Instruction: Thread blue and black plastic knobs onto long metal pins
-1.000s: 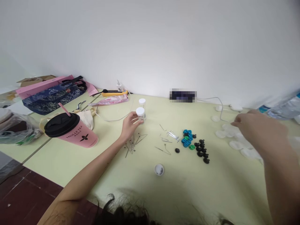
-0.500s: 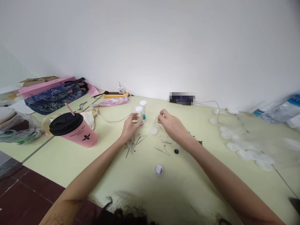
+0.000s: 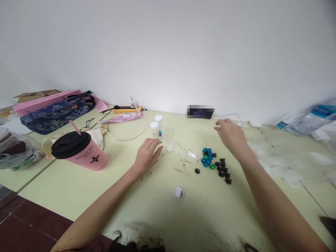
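Observation:
My left hand (image 3: 147, 155) lies flat and open on the pale green table (image 3: 78, 182), over a scatter of metal pins, holding nothing. Just beyond its fingertips stand two capped clear vials (image 3: 156, 127) and an uncapped clear vial (image 3: 170, 139). My right hand (image 3: 231, 136) hovers above the table at the right with fingers loosely spread and nothing in it. Below that hand lie a cluster of blue and green beads (image 3: 207, 157) and several black beads (image 3: 223, 169). More pins (image 3: 187, 157) lie between the hands. A small white cap (image 3: 178, 192) sits nearer me.
A pink lidded cup with a straw (image 3: 80, 150) stands at the left beside a cloth bag. Behind it lie a patterned bag (image 3: 52, 111), pink boxes and a yellow power strip (image 3: 126, 109). White round pads (image 3: 278, 168) and plastic bottles (image 3: 309, 120) are at the right.
My left hand let go of the capped vial and dropped flat onto the pins. My right hand set an uncapped vial down by the others, then drew back to the right.

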A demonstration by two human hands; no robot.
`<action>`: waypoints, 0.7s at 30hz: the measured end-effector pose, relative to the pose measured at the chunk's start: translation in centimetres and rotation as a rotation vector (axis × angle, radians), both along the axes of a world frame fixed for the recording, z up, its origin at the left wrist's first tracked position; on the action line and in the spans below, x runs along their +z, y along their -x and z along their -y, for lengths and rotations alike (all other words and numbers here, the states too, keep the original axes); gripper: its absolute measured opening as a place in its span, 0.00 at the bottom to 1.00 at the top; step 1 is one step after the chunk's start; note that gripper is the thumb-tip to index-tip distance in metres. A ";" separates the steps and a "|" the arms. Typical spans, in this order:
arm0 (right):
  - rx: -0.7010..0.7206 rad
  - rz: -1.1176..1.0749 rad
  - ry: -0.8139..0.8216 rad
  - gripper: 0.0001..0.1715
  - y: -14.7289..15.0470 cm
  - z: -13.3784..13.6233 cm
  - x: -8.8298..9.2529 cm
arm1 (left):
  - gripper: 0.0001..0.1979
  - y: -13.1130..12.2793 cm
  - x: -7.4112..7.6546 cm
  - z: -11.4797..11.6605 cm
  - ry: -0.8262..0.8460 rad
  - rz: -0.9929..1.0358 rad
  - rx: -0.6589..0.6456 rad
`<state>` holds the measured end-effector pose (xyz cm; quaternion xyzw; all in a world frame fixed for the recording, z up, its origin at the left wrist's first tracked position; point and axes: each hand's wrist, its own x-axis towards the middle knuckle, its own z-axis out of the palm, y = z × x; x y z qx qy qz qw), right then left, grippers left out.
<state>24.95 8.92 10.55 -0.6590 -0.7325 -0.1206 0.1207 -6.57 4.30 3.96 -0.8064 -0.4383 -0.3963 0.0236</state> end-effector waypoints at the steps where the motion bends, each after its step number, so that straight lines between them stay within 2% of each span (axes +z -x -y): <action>1: -0.070 0.014 0.041 0.14 -2.1 -0.3 -0.7 | 0.08 0.0 0.0 0.0 0.022 -0.028 -0.012; 4: -0.223 0.044 0.172 0.16 -6.8 -0.8 -3.1 | 0.10 0.3 0.3 -0.2 0.103 -0.106 -0.027; 7: -0.255 0.058 0.293 0.14 -8.8 -1.2 -5.0 | 0.11 1.0 0.6 -0.5 0.179 -0.157 -0.004; 11: -0.247 0.062 0.336 0.14 -8.9 -2.0 -6.0 | 0.09 2.2 0.3 -0.8 0.253 -0.197 0.040; 16: -0.236 0.039 0.273 0.25 -8.8 -2.3 -6.0 | 0.08 2.7 -1.3 -1.1 0.312 -0.251 0.050; 21: -0.267 0.030 0.282 0.20 -8.7 -2.4 -6.8 | 0.10 2.0 -2.3 -1.0 0.337 -0.318 0.030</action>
